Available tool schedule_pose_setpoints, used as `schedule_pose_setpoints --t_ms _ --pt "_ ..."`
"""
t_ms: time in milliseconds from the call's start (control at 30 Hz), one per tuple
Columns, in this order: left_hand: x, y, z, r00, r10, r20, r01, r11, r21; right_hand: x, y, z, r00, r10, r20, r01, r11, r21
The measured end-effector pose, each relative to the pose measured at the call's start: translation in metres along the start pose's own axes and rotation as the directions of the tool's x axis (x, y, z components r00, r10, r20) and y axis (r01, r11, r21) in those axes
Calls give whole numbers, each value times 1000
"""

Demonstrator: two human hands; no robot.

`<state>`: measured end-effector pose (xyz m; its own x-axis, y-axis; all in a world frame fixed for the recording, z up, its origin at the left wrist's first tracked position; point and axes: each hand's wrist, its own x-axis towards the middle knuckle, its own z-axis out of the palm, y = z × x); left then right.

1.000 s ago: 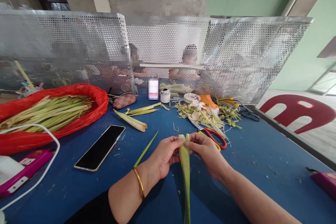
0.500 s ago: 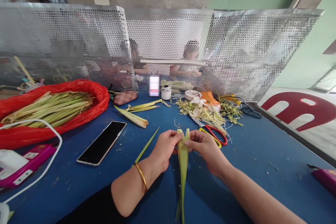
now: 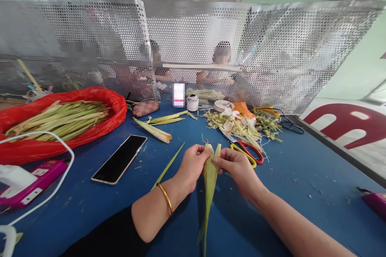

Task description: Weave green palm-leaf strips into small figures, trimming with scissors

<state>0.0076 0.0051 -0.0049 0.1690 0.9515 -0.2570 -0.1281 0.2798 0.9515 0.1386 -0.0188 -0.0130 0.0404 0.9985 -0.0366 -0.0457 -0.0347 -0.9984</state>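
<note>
Pinching away with both hands here: the left hand [image 3: 191, 166] has thumb and fingers closed on one side of the green husk [image 3: 210, 178], right near its split top, and the right hand [image 3: 238, 168] has the other side pinched the same way. So the husk sits between the two hands, over the blue table [image 3: 295, 188], with two pale tips poking up in a V and the long body narrowing down toward the person. There's a gold bangle [image 3: 165, 198] on the left wrist, and a thin green strip [image 3: 169, 165] lies just beside that forearm.

Just beyond the right hand you've got scissors [image 3: 237, 142] with red and yellow handles, blades pointing into a messy heap of scraps [image 3: 232, 124]. A few loose husk pieces [image 3: 155, 130] lie farther up, left of center. Off to the left there's a dark-screened phone [image 3: 120, 160] lying flat, plus a red plastic bag [image 3: 120, 114] stuffed with long leaves [image 3: 60, 119]. Behind it all stands a perforated metal screen [image 3: 193, 28].
</note>
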Motion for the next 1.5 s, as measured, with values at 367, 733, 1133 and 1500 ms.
schedule_pose_setpoints --t_ms 367,733,1133,1500 --pt "9 -7 -3 987 141 -75 -138 989 44 -8 -5 6 987 85 134 -101 987 121" --pt "21 -20 -8 908 405 -108 -339 861 380 -12 -6 9 991 90 98 -103 986 133" --pt "24 -20 -11 890 420 -176 -336 867 367 -14 -9 9 993 -15 115 6 997 78" --pt "29 -14 -15 857 478 -191 -365 827 427 -15 -8 14 990 38 136 -45 998 53"
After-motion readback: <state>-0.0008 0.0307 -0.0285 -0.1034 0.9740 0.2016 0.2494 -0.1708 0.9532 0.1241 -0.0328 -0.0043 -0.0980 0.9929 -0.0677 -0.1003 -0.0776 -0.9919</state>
